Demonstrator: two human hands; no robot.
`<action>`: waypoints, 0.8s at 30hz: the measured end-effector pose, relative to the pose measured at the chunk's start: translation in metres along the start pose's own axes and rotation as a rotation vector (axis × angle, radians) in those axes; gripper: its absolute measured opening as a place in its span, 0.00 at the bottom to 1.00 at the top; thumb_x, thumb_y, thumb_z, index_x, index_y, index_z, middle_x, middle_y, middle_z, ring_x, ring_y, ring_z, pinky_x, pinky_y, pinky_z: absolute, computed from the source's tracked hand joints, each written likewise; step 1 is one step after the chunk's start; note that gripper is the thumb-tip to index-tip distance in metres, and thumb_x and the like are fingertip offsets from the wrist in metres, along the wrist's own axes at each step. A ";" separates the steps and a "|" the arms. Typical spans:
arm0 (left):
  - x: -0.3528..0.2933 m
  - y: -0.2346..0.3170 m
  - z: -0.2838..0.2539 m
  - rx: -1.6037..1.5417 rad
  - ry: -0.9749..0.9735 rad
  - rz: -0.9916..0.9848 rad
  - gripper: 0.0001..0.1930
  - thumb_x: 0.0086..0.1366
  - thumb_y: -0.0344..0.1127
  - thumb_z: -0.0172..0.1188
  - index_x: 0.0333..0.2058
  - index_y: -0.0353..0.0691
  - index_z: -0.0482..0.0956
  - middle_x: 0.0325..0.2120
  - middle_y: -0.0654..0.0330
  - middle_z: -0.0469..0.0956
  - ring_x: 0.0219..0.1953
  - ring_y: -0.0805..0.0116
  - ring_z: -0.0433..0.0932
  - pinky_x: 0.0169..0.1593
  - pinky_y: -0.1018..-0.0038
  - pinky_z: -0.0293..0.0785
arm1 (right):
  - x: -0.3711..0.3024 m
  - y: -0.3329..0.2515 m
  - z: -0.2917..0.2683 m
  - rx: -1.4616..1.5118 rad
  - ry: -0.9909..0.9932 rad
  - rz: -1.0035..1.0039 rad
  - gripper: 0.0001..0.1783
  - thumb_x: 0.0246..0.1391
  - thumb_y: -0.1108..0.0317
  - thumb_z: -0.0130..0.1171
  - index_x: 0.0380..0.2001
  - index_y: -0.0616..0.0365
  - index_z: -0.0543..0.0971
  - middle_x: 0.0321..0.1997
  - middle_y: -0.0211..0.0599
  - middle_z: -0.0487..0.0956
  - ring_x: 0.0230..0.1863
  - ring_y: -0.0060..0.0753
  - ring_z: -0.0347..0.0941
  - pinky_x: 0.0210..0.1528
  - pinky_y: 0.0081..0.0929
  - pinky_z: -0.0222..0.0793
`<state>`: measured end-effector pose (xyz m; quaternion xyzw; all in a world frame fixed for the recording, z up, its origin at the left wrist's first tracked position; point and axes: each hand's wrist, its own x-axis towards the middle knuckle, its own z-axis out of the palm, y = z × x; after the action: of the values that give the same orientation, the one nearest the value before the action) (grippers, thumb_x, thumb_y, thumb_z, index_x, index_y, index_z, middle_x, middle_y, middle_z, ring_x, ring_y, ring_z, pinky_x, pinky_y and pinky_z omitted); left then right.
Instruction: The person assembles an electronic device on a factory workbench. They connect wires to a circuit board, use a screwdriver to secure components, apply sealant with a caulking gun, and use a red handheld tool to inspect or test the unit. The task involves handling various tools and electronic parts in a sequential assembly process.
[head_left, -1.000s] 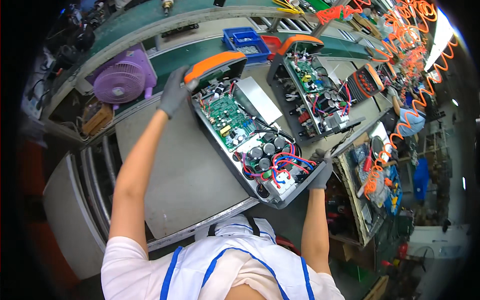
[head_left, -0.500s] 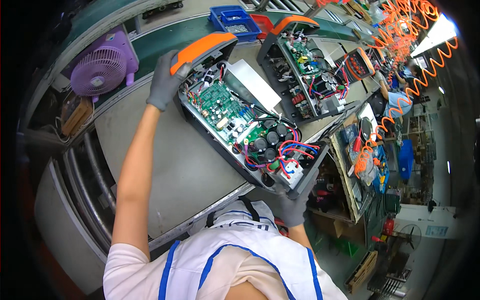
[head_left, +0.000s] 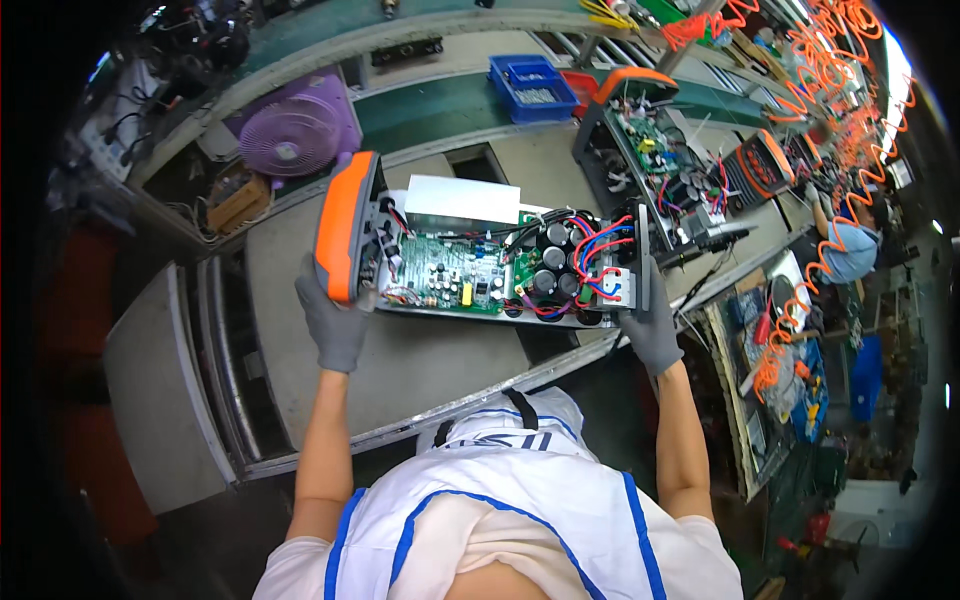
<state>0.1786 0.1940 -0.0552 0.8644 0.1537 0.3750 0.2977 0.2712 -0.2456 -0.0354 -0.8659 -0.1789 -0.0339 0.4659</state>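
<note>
An open-sided electronic power unit (head_left: 455, 262) lies lengthwise across the worktop before me. It has an orange-edged end panel (head_left: 343, 228), a green circuit board, several black capacitors (head_left: 553, 258) and red and blue wires (head_left: 606, 242). A white plate (head_left: 462, 199) stands along its far side. My left hand (head_left: 336, 322), in a grey glove, grips the lower corner of the orange panel. Also gloved, my right hand (head_left: 654, 325) holds the dark panel at the right end, its fingers partly hidden behind it.
A similar open unit (head_left: 660, 165) stands at the back right, beside another orange and black panel (head_left: 760, 170). Behind are a blue bin (head_left: 535, 95) of small parts and a purple fan (head_left: 290, 137). Orange coiled hoses (head_left: 800, 290) hang at right; a co-worker (head_left: 850, 250) stands beyond.
The unit has turned from slanting down to the right to lying nearly level across my front. My left hand has come nearer me, my right hand farther out. The view has shifted too.
</note>
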 end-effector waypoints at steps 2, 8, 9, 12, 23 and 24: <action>-0.018 0.008 -0.002 0.070 0.075 -0.028 0.45 0.44 0.41 0.70 0.59 0.34 0.57 0.48 0.47 0.65 0.52 0.46 0.65 0.54 0.58 0.63 | 0.024 -0.027 -0.016 -0.407 -0.082 -0.361 0.40 0.39 0.88 0.48 0.61 0.55 0.65 0.64 0.54 0.61 0.62 0.53 0.63 0.60 0.35 0.62; -0.021 0.016 -0.004 0.072 0.165 -0.062 0.43 0.40 0.28 0.67 0.58 0.33 0.58 0.48 0.47 0.64 0.53 0.47 0.64 0.58 0.61 0.60 | 0.061 -0.031 -0.019 -0.198 -0.124 -0.342 0.42 0.36 0.88 0.50 0.60 0.49 0.67 0.67 0.40 0.60 0.62 0.50 0.63 0.58 0.30 0.64; -0.014 0.014 -0.003 0.074 0.163 -0.032 0.43 0.39 0.28 0.67 0.58 0.34 0.59 0.46 0.47 0.65 0.52 0.47 0.64 0.57 0.60 0.61 | 0.058 -0.038 -0.022 -0.185 -0.061 -0.330 0.42 0.37 0.87 0.50 0.60 0.49 0.66 0.67 0.41 0.59 0.62 0.50 0.63 0.58 0.29 0.64; 0.004 -0.014 0.000 0.092 0.086 -0.112 0.42 0.39 0.26 0.65 0.58 0.33 0.59 0.47 0.48 0.65 0.52 0.47 0.64 0.58 0.61 0.61 | 0.062 -0.037 -0.013 0.058 0.033 -0.268 0.42 0.41 0.84 0.53 0.64 0.51 0.61 0.69 0.41 0.57 0.64 0.45 0.62 0.57 0.27 0.65; 0.016 -0.047 -0.001 -0.174 -0.158 -0.395 0.46 0.44 0.32 0.66 0.62 0.31 0.54 0.61 0.49 0.56 0.63 0.57 0.56 0.64 0.68 0.55 | 0.116 0.166 0.035 0.460 -0.161 0.778 0.32 0.61 0.41 0.42 0.45 0.61 0.75 0.37 0.41 0.78 0.37 0.35 0.76 0.38 0.35 0.72; 0.015 -0.052 -0.004 -0.232 -0.163 -0.414 0.45 0.44 0.29 0.63 0.63 0.32 0.53 0.61 0.51 0.58 0.62 0.58 0.58 0.62 0.69 0.57 | 0.117 0.143 0.037 0.522 -0.166 0.836 0.31 0.61 0.41 0.41 0.41 0.62 0.76 0.32 0.39 0.78 0.29 0.37 0.76 0.28 0.35 0.73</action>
<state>0.1831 0.2435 -0.0779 0.8017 0.2590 0.2503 0.4770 0.4256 -0.2544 -0.1434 -0.7180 0.1443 0.2707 0.6248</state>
